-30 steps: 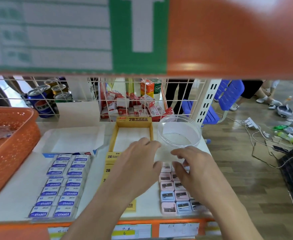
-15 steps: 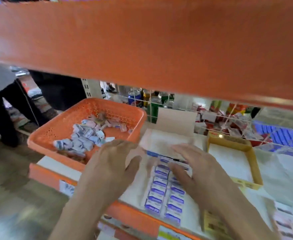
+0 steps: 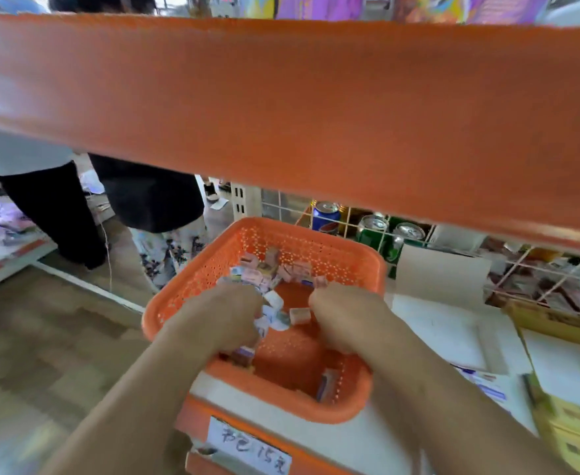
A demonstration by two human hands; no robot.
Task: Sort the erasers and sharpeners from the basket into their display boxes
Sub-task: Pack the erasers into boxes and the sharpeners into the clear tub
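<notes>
An orange mesh basket [image 3: 316, 236] stands on the shelf's left end with a loose pile of small erasers and sharpeners [image 3: 264, 269] in it. Both my hands are down inside it. My left hand [image 3: 220, 320] curls its fingers round several small white and blue erasers at the pile's near side. My right hand [image 3: 346, 317] is curled palm-down beside a pink piece [image 3: 299, 315]; its fingertips are hidden. The white eraser display box [image 3: 446, 330] lies to the right of the basket, the yellow box [image 3: 555, 323] beyond it.
The orange upper shelf [image 3: 281, 114] hangs low across the view above the basket. Drink cans [image 3: 326, 214] stand behind a wire grid at the back. Two people [image 3: 144, 200] stand in the aisle on the left. A price label [image 3: 247, 447] sits on the shelf edge.
The view has swung left from the display boxes to the basket. Both hands moved from above the eraser box into the basket and curled their fingers into the pile.
</notes>
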